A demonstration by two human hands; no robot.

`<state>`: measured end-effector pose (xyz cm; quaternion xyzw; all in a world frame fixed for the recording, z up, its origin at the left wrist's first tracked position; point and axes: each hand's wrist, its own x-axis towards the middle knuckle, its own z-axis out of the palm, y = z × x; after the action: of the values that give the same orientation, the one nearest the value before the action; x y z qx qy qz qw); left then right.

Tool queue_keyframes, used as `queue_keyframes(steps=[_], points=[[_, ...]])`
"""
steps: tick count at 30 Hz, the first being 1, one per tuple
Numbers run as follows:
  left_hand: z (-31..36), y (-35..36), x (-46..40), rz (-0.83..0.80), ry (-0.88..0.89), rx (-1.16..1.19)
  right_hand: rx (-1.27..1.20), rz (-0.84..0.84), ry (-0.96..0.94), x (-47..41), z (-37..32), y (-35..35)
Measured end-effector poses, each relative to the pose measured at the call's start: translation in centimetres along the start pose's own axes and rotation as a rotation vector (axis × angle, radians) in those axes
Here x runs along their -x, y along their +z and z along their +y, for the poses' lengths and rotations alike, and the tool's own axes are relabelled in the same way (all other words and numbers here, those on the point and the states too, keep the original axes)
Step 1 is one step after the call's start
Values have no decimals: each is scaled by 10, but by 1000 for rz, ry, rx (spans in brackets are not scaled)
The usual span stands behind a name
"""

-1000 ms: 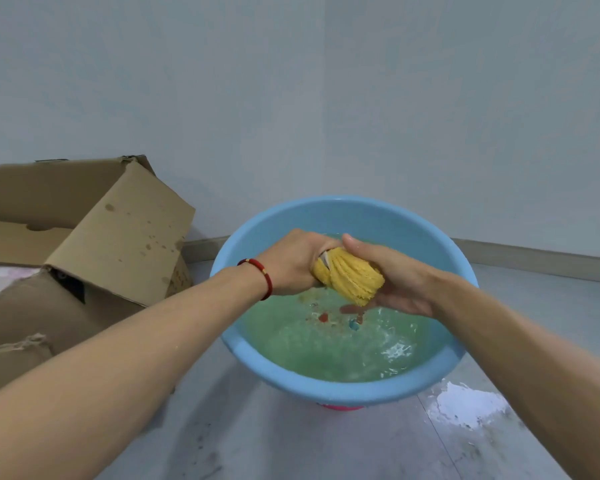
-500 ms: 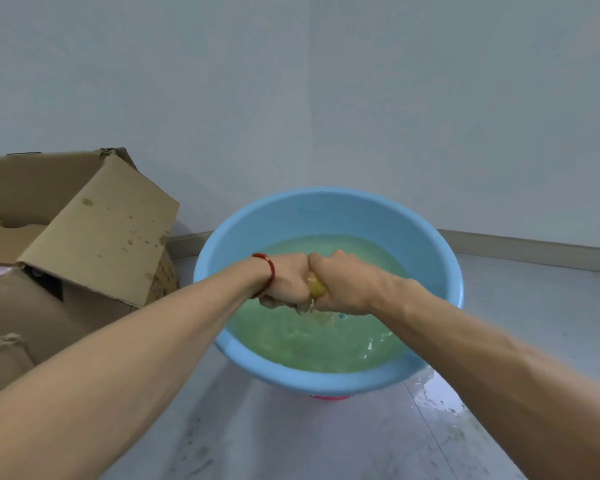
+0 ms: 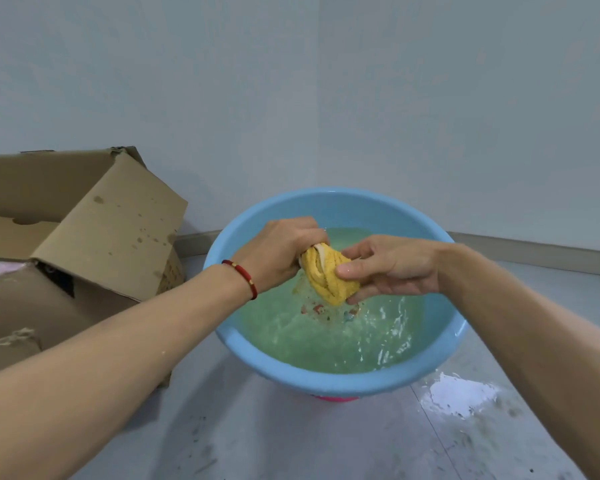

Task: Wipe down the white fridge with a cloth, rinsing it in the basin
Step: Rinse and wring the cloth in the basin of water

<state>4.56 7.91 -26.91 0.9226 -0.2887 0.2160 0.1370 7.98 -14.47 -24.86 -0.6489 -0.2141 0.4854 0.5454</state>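
A wet yellow cloth (image 3: 328, 277), twisted into a bundle, hangs just above the greenish water in the light blue basin (image 3: 340, 381). My left hand (image 3: 279, 252), with a red cord on its wrist, grips the cloth's upper left end. My right hand (image 3: 390, 268) holds the cloth's right side, thumb on top and fingers under it. Small coloured specks float in the water below the cloth. The white fridge is not in view.
The basin stands on a grey floor in a room corner, with pale walls behind. An open cardboard box (image 3: 94, 237) spotted with drops sits to the left, near the basin. A wet patch (image 3: 459, 396) glistens on the floor at the basin's right front.
Half a second ago both fists were clenched together over the cloth, almost hiding it. Now the hands have drawn apart and the twisted cloth shows between them.
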Motion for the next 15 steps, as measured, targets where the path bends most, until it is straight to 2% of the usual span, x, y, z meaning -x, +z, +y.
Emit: queue_keyframes(steps=[2,6,8,10,12,15], points=[[6,-3,-1,69,92,11,-81,-67,-20,-1,8,9],[17,-16,-10,203,228,-22,-463,-139,-145,-8,12,38],[16,-20,-11,241,285,-86,-475,-188,-164,-6,8,44],[13,-20,-5,198,289,-149,-363,-179,-115,-3,2,43],[11,-16,4,107,232,-198,-115,-59,-20,-5,-1,43],[22,-10,3,-169,105,-403,314,174,93,-17,4,47]])
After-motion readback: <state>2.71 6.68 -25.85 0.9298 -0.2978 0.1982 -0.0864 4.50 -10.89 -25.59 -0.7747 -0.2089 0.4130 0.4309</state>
